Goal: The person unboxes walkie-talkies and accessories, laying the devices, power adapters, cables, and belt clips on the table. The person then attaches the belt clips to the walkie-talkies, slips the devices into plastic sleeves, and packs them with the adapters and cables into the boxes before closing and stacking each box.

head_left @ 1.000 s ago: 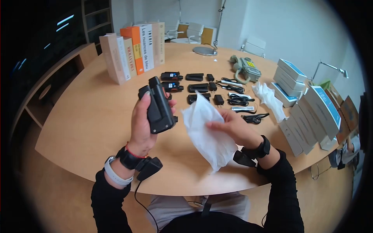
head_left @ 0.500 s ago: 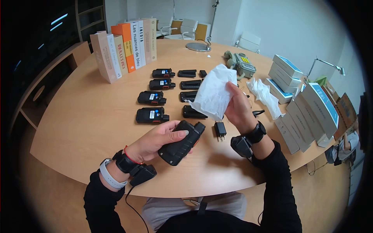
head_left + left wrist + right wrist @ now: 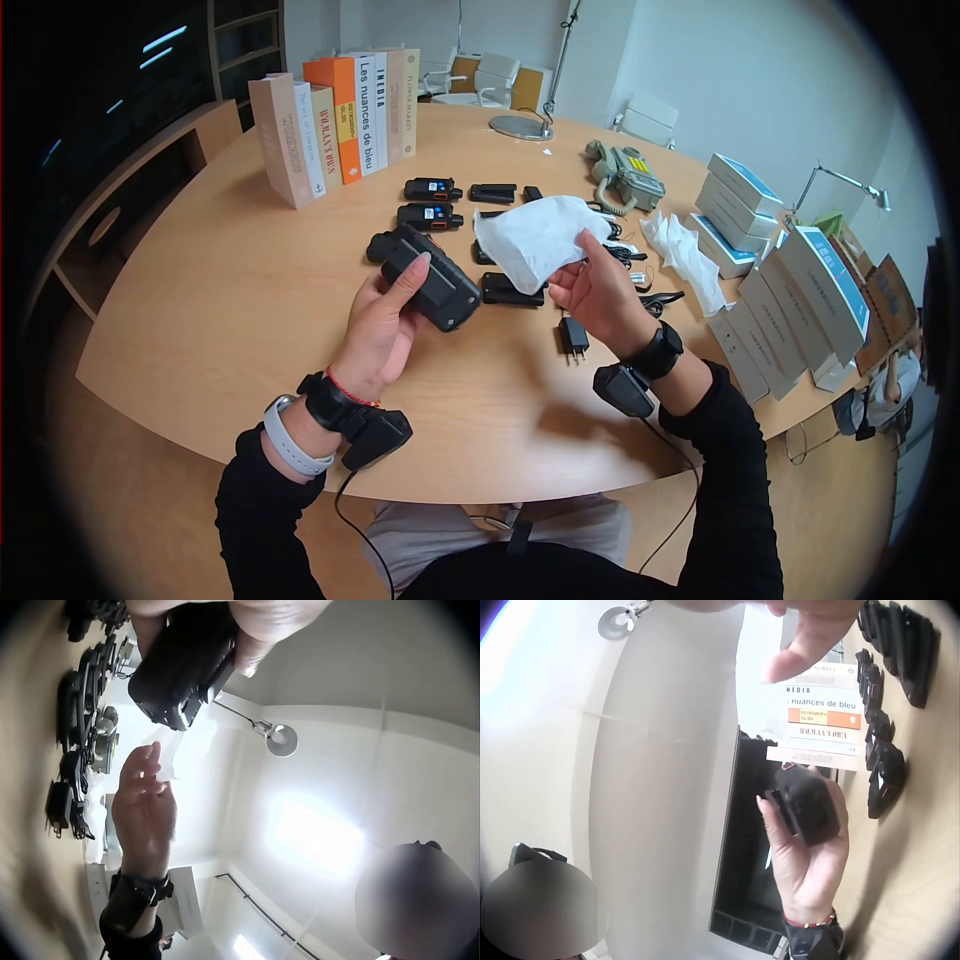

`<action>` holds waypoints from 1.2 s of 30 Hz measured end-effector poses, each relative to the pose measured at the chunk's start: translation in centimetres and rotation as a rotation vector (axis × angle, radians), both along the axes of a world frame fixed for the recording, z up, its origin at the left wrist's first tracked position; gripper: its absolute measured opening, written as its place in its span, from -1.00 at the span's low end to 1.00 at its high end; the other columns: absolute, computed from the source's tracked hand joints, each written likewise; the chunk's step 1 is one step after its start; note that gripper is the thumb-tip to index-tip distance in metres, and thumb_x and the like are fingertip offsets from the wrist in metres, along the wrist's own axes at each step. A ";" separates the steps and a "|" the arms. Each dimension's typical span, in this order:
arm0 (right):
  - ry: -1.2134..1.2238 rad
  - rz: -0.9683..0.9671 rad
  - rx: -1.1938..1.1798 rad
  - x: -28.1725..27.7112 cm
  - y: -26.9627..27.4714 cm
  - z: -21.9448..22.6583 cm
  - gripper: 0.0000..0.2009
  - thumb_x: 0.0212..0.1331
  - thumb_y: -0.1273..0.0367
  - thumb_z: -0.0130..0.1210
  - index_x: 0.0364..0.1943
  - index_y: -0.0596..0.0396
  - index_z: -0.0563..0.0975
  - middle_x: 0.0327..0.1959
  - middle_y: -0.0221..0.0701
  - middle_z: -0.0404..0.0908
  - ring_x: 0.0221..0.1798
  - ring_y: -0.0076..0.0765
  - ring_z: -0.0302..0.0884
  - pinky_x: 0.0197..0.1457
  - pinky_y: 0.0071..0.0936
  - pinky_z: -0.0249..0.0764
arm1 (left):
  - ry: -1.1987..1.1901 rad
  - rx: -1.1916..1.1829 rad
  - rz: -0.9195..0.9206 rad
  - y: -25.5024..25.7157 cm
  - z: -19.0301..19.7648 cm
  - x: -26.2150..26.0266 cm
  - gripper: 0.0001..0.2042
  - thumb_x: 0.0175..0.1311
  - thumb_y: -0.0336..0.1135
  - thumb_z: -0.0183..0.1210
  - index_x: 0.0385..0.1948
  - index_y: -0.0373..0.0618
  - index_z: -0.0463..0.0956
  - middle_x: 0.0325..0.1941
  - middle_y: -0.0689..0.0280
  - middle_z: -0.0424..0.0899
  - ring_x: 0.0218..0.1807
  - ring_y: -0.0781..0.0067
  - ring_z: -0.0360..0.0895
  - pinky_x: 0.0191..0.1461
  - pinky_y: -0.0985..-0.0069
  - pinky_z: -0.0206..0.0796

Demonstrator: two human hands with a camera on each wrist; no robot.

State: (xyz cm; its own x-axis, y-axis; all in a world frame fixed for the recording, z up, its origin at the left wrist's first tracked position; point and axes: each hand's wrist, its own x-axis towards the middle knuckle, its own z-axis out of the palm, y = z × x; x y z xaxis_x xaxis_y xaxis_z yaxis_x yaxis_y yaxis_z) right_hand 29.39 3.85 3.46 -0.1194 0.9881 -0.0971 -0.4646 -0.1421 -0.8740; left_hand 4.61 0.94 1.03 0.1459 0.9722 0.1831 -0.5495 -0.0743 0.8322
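Your left hand has its thumb and fingers clamped on a chunky black plastic gadget, with the thumb pressed on top. Your right hand pinches a thin, crinkly white sheet between its thumb and fingers. The gadget is tilted, up above the light wooden desk, and a gap shows between it and the sheet.

I think this is the part where the gadget and sheet are held apart, and the gadget needs a spot on the desk. The next move calls for a snug left grip and a gentle turn to make the gadget flat. It also needs the sheet held out of the way, because it hides some small things under it. A fast swing could bump them.

Say the gadget is the middle of a clock, and 12 points away from you. At 12 are black gadgets with small screens. A flat black clip-like part is at 3, and a small black wall plug is at 4. Farther out, the standing books are at 11 and the green phone is at 2. A crumpled white sheet and tall white boxes are near 3.
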 end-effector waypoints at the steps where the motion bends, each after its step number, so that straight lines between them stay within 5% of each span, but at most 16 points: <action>1: -0.004 0.002 0.002 -0.2 -0.2 -0.3 -0.67 0.35 0.14 -0.24 -0.04 0.11 0.29 -0.14 -0.21 0.46 -0.21 -0.20 0.55 -0.21 -0.37 0.53 | -0.023 -0.022 0.005 0.0 0.0 0.0 -0.57 0.29 -0.08 0.07 0.08 -0.15 0.31 0.00 0.26 0.50 0.02 0.44 0.46 0.15 0.45 0.31; 4: 0.108 0.002 0.082 -1.0 -1.2 -1.3 -0.66 0.35 0.20 -0.21 -0.02 0.21 0.26 -0.12 -0.08 0.44 -0.12 -0.08 0.52 -0.01 -0.17 0.54 | -0.111 -0.051 0.004 -0.4 0.4 0.1 -0.57 0.28 -0.09 0.08 0.07 -0.16 0.31 0.02 0.24 0.50 0.04 0.40 0.46 0.19 0.41 0.29; 16: 0.153 0.076 0.289 -5.3 -4.5 -1.8 -0.69 0.36 0.26 -0.20 0.01 0.22 0.28 -0.04 -0.10 0.48 0.00 -0.08 0.52 0.11 -0.25 0.49 | -0.370 -0.127 0.066 0.3 0.3 -0.7 -0.62 0.29 -0.09 0.06 -0.04 -0.21 0.36 -0.05 0.24 0.51 0.00 0.41 0.46 0.15 0.45 0.33; 27: -0.013 0.142 0.326 -6.3 -4.8 -2.9 -0.61 0.35 0.29 -0.16 0.12 0.32 0.23 0.02 -0.14 0.46 0.05 -0.10 0.49 0.13 -0.25 0.45 | -0.353 -0.117 -0.028 0.5 -0.1 -0.8 -0.64 0.27 -0.11 0.09 -0.02 -0.13 0.37 -0.01 0.29 0.49 0.06 0.42 0.40 0.21 0.40 0.25; 36: -0.072 0.046 0.369 -6.2 -4.6 -3.1 -0.57 0.17 0.30 0.15 0.09 0.12 0.34 0.00 -0.39 0.46 0.07 -0.43 0.40 0.06 -0.39 0.42 | -0.249 -0.132 -0.266 -1.6 -0.9 1.5 -0.72 0.30 -0.31 0.07 0.01 -0.11 0.35 0.04 0.31 0.47 0.10 0.44 0.38 0.27 0.38 0.20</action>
State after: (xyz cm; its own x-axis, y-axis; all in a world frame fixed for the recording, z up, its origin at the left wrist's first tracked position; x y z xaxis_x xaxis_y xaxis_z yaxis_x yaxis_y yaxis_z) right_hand 23.18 -0.79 0.39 -0.1705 0.9518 0.2548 -0.4003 0.1694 -0.9006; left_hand 6.10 -0.65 0.12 0.3631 0.9239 0.1209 -0.7217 0.1969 0.6636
